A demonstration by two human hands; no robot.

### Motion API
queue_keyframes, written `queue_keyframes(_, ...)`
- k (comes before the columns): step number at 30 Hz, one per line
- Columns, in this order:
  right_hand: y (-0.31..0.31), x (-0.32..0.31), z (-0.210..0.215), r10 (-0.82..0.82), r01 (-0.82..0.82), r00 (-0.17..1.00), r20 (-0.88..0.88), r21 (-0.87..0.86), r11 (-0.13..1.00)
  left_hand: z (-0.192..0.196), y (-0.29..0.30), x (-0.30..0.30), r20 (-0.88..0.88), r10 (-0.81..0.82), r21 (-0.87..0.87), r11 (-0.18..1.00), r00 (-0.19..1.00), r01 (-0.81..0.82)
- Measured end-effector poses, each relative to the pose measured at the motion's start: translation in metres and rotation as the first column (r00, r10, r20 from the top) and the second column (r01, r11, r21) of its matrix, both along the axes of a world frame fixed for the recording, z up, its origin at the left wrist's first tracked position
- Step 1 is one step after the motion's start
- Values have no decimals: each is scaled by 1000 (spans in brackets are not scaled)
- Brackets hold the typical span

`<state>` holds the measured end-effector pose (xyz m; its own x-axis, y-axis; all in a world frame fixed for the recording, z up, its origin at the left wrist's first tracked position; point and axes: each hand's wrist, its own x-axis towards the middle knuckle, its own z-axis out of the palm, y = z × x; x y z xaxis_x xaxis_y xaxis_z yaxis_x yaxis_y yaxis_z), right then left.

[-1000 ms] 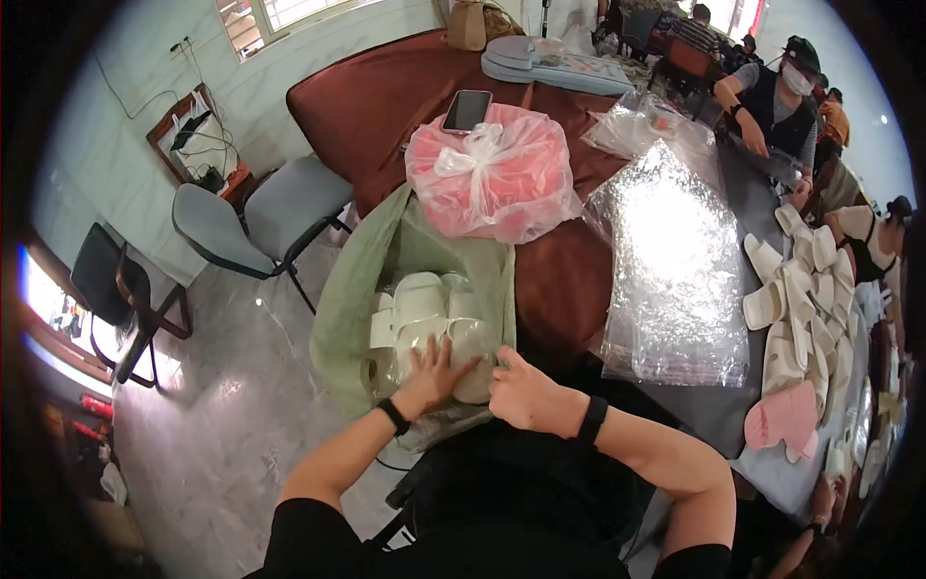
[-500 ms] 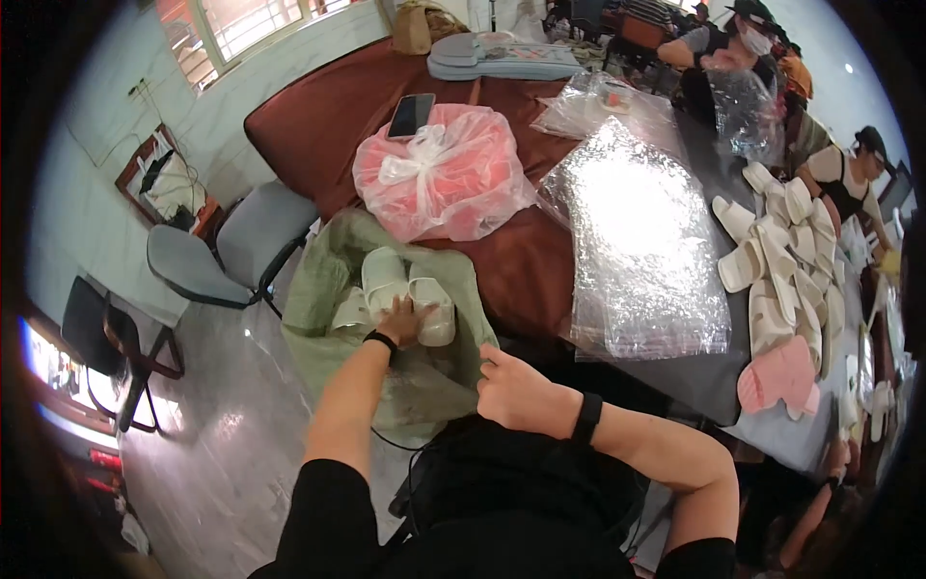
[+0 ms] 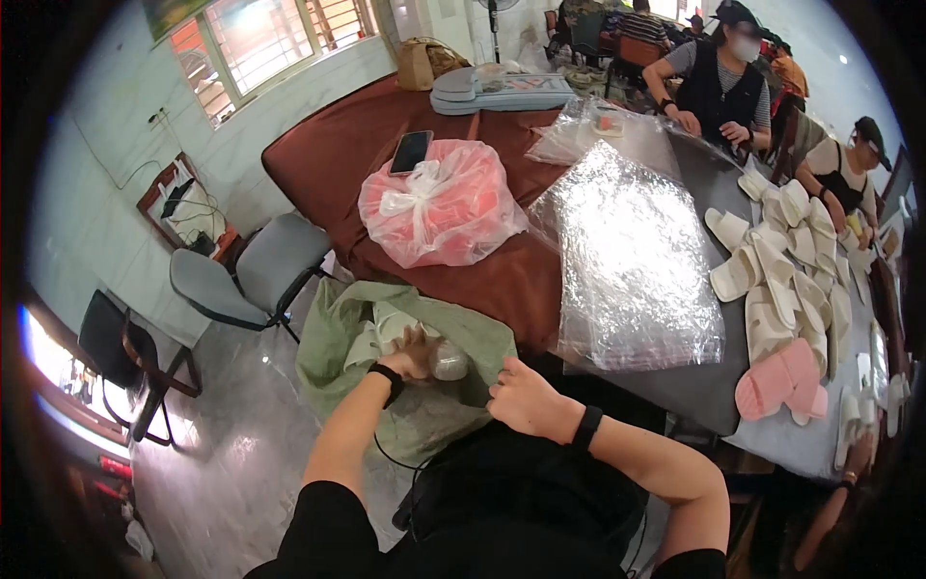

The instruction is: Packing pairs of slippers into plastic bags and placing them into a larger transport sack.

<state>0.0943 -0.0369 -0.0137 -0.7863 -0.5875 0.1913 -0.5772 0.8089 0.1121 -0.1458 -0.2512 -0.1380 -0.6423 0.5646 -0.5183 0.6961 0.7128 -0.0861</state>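
Note:
A green woven sack (image 3: 323, 355) stands in front of me with its mouth gaping. White slippers (image 3: 449, 362) lie inside it, wrapped in clear film as far as I can tell. My left hand (image 3: 412, 355) reaches into the sack and rests on the slippers, fingers spread, not closed around one. The sack's right rim is pinched in my right hand (image 3: 529, 398), the fingers closed on the cloth. The lower slippers are hidden by the sack's wall and my hand.
A brown-covered table (image 3: 328, 154) holds a knotted bag of pink contents (image 3: 453, 207), a phone (image 3: 412, 152) and clear plastic bags (image 3: 632, 270). Pale slippers (image 3: 772, 261) and pink ones (image 3: 783, 381) are piled right. Grey chairs (image 3: 280, 261) stand left; co-workers (image 3: 723, 87) sit beyond.
My left hand has moved deeper among the slippers, and they sit lower in the sack. My right hand has drawn the sack's rim slightly to the right. The view has tilted up.

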Motion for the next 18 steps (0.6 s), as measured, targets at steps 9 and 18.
queue_keyframes(9, 28, -10, 15, -81, 81, 997, 1, 77, 994, 103, -27, -34, 211, 205, 771, 566, 956, -292)
queue_keyframes(18, 27, -9, 32, -76, 168, 920, 384, -212, 963, 100, -35, -61, 400, 294, 867, 185, 868, -463)
